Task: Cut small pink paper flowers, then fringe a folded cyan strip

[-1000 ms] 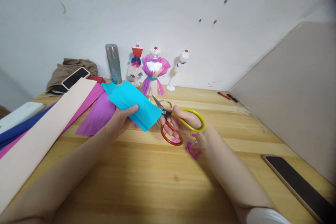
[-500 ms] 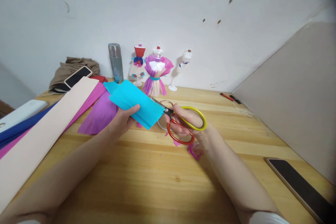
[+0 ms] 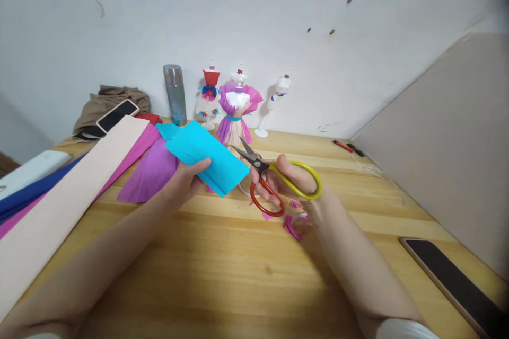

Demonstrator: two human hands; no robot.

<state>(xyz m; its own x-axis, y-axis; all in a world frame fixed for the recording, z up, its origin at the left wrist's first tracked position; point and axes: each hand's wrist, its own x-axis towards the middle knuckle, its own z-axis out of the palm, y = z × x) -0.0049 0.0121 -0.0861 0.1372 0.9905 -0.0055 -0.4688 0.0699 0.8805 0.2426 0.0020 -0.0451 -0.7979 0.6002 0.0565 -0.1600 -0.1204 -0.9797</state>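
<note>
My left hand (image 3: 189, 177) pinches a folded piece of bright blue crepe paper (image 3: 214, 156), thumb on top and fingers underneath. In my right hand (image 3: 296, 175) is a pair of scissors (image 3: 260, 165) with one yellow and one red handle loop. Their blades are spread apart and point up and left, just past the paper's right edge. The thumb goes through the yellow loop and fingers through the red one. Behind the scissors, a ring-shaped roll is partly hidden. Pink scraps (image 3: 293, 226) lie on the table below my right hand.
Small dressed mannequins (image 3: 237, 100) and a grey thermos (image 3: 175, 95) stand along the wall. Long paper strips (image 3: 75, 190) in pale pink, magenta and blue lie at left, beside purple paper (image 3: 149, 175). A phone (image 3: 449, 280) rests at right, with pens (image 3: 348, 148) farther back.
The scissors have come off the paper's right edge, moving slightly right, and their blades have spread open. My left hand and the blue paper have barely moved.
</note>
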